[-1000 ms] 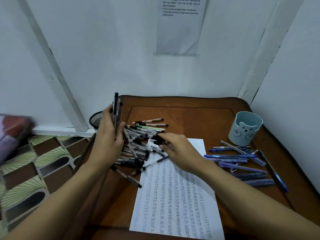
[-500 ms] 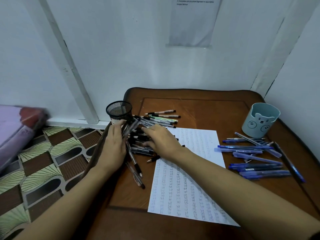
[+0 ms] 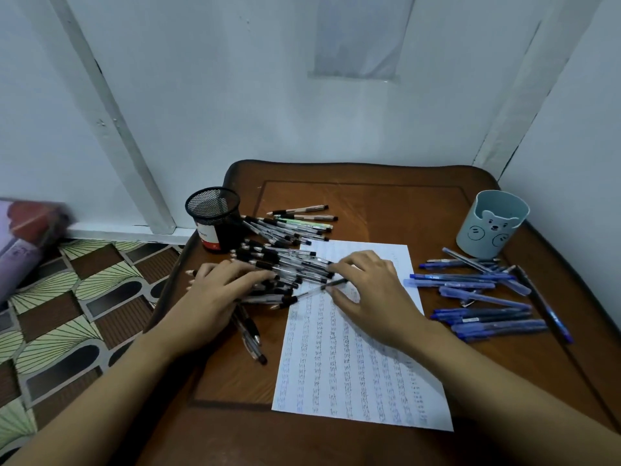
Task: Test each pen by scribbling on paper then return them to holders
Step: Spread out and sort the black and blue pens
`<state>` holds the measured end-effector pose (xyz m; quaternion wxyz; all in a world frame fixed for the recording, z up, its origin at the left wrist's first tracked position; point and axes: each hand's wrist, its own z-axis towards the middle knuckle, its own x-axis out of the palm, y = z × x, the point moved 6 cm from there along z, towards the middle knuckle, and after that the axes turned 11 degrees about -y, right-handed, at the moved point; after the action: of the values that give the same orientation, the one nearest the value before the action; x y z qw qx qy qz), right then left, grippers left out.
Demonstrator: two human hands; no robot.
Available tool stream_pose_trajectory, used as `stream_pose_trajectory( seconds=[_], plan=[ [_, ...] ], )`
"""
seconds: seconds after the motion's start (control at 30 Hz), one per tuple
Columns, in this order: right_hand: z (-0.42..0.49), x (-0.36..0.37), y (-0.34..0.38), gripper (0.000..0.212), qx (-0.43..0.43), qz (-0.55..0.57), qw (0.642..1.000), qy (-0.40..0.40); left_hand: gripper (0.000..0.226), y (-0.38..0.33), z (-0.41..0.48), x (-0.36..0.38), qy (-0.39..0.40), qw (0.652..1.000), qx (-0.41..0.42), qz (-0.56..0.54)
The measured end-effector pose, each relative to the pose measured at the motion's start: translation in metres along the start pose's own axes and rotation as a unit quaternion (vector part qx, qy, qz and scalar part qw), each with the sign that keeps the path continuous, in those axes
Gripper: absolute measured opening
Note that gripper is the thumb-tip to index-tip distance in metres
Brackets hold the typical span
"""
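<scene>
Mesh holder point(image 3: 213, 213): beyond the far left corner of the paper point(image 3: 356, 358), upright on the surface point(image 3: 369, 203); no pen shows inside it.
Left hand point(image 3: 218, 294): left of the paper, fingers spread and lying flat on the black pens, pressing on them and not gripping any.
Black pens point(image 3: 285, 260): a loose heap left of the paper, its edge lapping over the paper's far left corner; a couple lie apart nearer the person.
Single pen point(image 3: 312, 292): slanting across the paper's left edge, its back end at the right thumb.
Right hand point(image 3: 369, 297): over the far half of the paper, fingers arched, thumb and forefinger at the pen ends; I cannot tell whether the pinch has closed.
Blue pens point(image 3: 484, 297): scattered right of the paper, all lying flat.
Bear cup point(image 3: 492, 223): beyond the paper's far right corner, upright, looks empty.
Done: the paper carries rows of scribbles from edge to edge, so testing seems well advanced.
Left: every pen seen lies outside both holders, so returning them looks unstarted.
</scene>
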<state>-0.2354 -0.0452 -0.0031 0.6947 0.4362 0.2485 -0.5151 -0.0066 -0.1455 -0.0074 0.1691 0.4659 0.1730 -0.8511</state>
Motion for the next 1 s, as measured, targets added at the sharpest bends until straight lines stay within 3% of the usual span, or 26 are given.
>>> stream_pose_trajectory(
  seconds=[0.07, 0.17, 0.33, 0.43, 0.57, 0.7, 0.8, 0.9, 1.0],
  plan=[
    [-0.013, 0.001, -0.006, 0.036, 0.003, -0.015, 0.999, 0.03, 0.071, 0.006, -0.008, 0.007, 0.042, 0.998, -0.04, -0.03],
    [-0.029, 0.009, -0.011, 0.048, 0.019, -0.049, 0.996, 0.072, 0.056, 0.002, -0.01, 0.016, 0.063, 0.995, -0.076, -0.034],
    [-0.041, 0.017, -0.013, 0.06, 0.042, -0.05, 0.992, 0.112, 0.073, -0.024, -0.001, 0.022, 0.088, 0.994, -0.057, 0.015],
    [-0.037, 0.018, -0.01, 0.057, 0.025, -0.042, 0.993, 0.103, 0.067, -0.027, 0.009, 0.028, 0.087, 0.991, -0.061, 0.078],
    [-0.026, 0.019, -0.008, 0.049, 0.021, 0.0, 0.993, 0.116, 0.065, -0.029, 0.027, 0.034, 0.027, 0.985, -0.083, 0.147],
    [-0.015, 0.015, -0.006, 0.045, 0.027, 0.031, 0.995, 0.096, 0.061, -0.031, 0.035, 0.029, -0.017, 0.992, -0.066, 0.108],
    [-0.013, 0.018, -0.002, 0.036, 0.02, 0.029, 0.995, 0.09, 0.065, -0.032, 0.023, 0.03, 0.049, 0.998, -0.015, 0.03],
    [-0.012, 0.021, 0.002, 0.027, 0.009, 0.023, 0.998, 0.052, 0.074, -0.03, 0.012, 0.036, 0.123, 0.991, 0.02, 0.047],
    [-0.011, 0.022, 0.005, 0.024, 0.017, 0.045, 0.999, 0.017, 0.077, -0.03, 0.017, 0.038, 0.127, 0.991, 0.019, 0.046]
  ],
)
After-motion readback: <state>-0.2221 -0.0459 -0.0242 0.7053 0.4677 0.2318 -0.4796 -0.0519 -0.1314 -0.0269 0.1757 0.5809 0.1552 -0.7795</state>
